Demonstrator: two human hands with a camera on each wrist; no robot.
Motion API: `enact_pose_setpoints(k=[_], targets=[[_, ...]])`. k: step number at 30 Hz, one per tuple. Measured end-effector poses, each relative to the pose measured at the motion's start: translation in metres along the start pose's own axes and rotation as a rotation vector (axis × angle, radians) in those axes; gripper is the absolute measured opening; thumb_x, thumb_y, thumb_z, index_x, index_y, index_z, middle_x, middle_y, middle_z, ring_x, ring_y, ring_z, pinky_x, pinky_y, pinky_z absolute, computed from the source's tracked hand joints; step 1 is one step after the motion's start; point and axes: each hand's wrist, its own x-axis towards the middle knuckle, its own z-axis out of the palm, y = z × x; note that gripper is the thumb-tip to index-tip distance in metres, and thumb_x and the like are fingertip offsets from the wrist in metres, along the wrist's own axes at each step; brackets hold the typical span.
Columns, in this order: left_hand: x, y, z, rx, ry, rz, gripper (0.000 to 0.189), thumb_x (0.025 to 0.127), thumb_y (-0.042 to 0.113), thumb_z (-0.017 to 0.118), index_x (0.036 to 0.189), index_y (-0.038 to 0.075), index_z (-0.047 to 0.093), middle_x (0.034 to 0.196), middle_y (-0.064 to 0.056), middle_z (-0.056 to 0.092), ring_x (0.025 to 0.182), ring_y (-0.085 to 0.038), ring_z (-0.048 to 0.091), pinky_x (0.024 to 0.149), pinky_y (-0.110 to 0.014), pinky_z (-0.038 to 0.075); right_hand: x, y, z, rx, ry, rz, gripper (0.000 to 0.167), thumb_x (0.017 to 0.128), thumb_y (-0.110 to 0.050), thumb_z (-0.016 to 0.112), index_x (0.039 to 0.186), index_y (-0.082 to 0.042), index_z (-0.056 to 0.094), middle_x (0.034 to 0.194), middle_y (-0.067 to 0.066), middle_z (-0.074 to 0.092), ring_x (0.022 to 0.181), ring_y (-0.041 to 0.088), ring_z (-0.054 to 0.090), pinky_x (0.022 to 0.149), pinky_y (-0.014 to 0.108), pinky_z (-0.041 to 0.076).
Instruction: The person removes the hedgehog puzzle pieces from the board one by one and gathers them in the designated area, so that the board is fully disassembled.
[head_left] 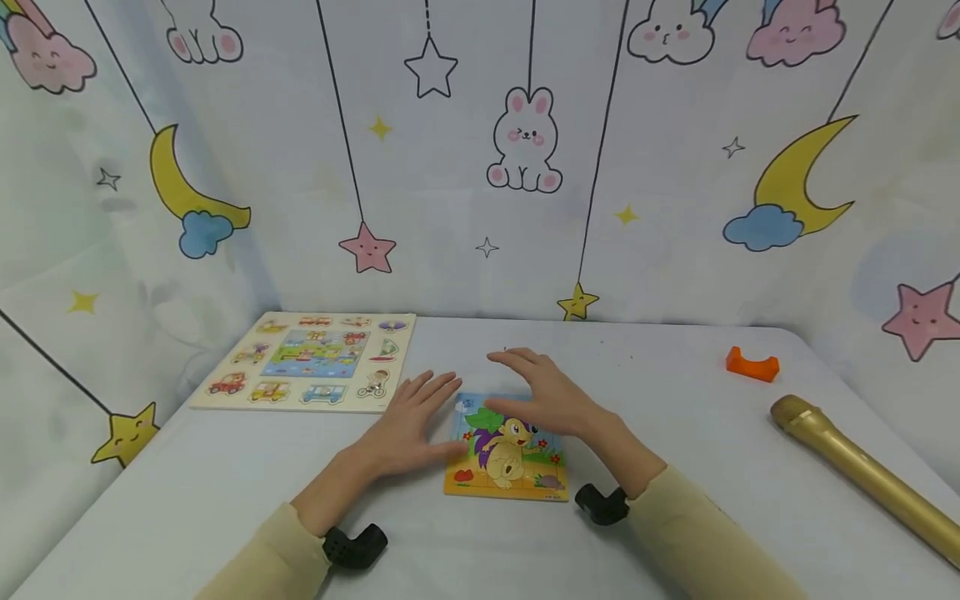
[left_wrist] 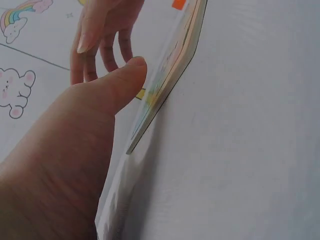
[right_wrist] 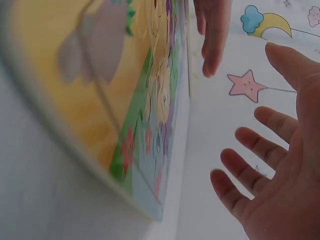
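A square jigsaw puzzle [head_left: 504, 467] with a purple hedgehog picture lies flat on the white table, its pieces fitted together. At its left edge is my left hand [head_left: 408, 429], fingers extended, the thumb [left_wrist: 131, 75] reaching over the puzzle's side. My right hand [head_left: 551, 400] hovers above the puzzle's upper right part, fingers spread and slightly bent, holding nothing. In the right wrist view the right fingers [right_wrist: 250, 155] stand apart from the puzzle's surface [right_wrist: 100, 100], which looms close to the camera. Neither hand grips anything.
A larger board [head_left: 382, 392] with vehicle pictures lies at the back left of the table. Toward the right side sit a small orange bracket-shaped piece [head_left: 752, 367] and a long gold tube [head_left: 862, 467]. A white cloth with cartoon prints [head_left: 465, 192] hangs behind.
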Motion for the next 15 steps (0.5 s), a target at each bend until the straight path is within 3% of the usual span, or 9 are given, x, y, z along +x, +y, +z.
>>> enact_pose_setpoints(k=[5, 9, 15], targets=[[0.0, -0.002, 0.0, -0.048, -0.025, -0.008, 0.094, 0.085, 0.063, 0.068, 0.157, 0.01, 0.038, 0.162, -0.005, 0.033, 0.15, -0.036, 0.02, 0.12, -0.056, 0.015, 0.013, -0.004, 0.01, 0.072, -0.032, -0.04, 0.063, 0.093, -0.042, 0.071, 0.146, -0.015, 0.053, 0.142, 0.01, 0.054, 0.12, 0.032, 0.054, 0.096, 0.048, 0.05], [0.001, -0.003, 0.002, -0.053, -0.049, -0.037, 0.094, 0.084, 0.063, 0.068, 0.156, 0.011, 0.04, 0.161, -0.004, 0.036, 0.149, -0.032, 0.022, 0.119, -0.054, 0.02, 0.018, -0.008, 0.017, 0.091, -0.069, -0.017, 0.062, 0.09, -0.036, 0.074, 0.143, -0.011, 0.055, 0.134, 0.01, 0.058, 0.111, 0.028, 0.056, 0.088, 0.037, 0.052], [-0.002, -0.004, 0.003, -0.05, -0.064, -0.052, 0.094, 0.083, 0.064, 0.07, 0.155, 0.011, 0.042, 0.159, -0.004, 0.038, 0.148, -0.032, 0.025, 0.118, -0.054, 0.024, 0.02, -0.01, 0.025, 0.058, -0.117, 0.03, 0.062, 0.088, -0.034, 0.079, 0.139, -0.007, 0.058, 0.124, 0.006, 0.062, 0.102, 0.02, 0.058, 0.085, 0.033, 0.054]])
